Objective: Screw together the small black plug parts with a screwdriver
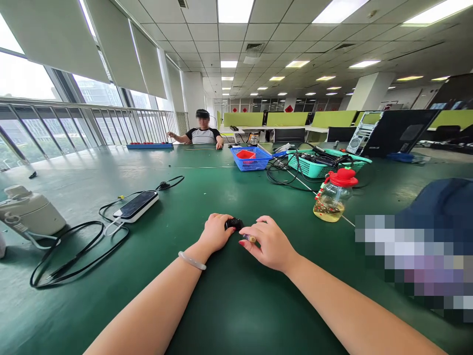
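On the green tabletop [236,305], my left hand [215,231] closes round a small black device [235,224], pressing it near the table surface. Its exact kind is hard to make out, since my fingers cover part of it. My right hand [271,244] pinches a short cylinder that looks like a battery [250,238], with a gold-coloured end, between thumb and fingers. The battery is just to the right of the black device and slightly nearer to me. A pale bangle [192,261] circles my left wrist.
Left lie a white power bank [136,206], black cables [101,246] and a beige bottle-like object [31,214]. A red-lidded bottle [331,199] stands right, before blue [251,163] and green baskets [314,168]. Across the table a person [202,134] sits by a blue tray [150,146].
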`<state>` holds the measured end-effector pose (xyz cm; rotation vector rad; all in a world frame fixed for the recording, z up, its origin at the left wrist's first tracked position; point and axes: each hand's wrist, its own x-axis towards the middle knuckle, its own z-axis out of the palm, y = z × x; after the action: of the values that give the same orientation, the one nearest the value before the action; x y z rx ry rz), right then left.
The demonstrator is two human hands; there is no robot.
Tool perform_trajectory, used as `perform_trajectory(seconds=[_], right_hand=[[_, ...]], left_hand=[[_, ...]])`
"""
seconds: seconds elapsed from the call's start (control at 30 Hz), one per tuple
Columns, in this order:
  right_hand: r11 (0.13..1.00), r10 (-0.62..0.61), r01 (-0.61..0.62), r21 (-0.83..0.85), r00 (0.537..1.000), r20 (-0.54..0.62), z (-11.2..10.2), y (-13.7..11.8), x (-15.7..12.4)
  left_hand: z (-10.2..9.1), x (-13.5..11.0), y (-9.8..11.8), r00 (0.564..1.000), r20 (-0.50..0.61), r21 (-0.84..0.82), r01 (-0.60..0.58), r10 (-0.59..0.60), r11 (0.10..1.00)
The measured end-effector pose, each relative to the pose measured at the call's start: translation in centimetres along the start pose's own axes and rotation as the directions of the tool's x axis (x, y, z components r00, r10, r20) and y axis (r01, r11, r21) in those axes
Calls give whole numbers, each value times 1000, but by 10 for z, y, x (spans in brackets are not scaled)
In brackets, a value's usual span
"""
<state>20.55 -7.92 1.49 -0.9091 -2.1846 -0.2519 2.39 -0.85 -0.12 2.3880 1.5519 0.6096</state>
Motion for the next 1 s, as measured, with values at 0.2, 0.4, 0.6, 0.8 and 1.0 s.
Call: perform_trajectory(seconds=[0.2,0.4,0.6,0.8,1.0], right_hand=[[999,-32,32,1,999,-18,2,0,0],[990,-144,143,-15,989,-42,5,-2,-1],[971,-238,237,-42,971,-21,6,-3,-1],[970,-232,231,-70,973,-9,8,-3,0],[971,-225,224,-79,974,-9,7,-3,0]], left_hand=[[-1,0,0,1000,13,4,9,-9,1000],[1,1,-1,1000,-2,19,-7,7,1000],[1,1,-2,1000,-15,18,-26,26,1000],[2,2,-2,1000,-5,26,-7,8,1000],[2,1,-3,1000,-9,11,-17,17,1000]])
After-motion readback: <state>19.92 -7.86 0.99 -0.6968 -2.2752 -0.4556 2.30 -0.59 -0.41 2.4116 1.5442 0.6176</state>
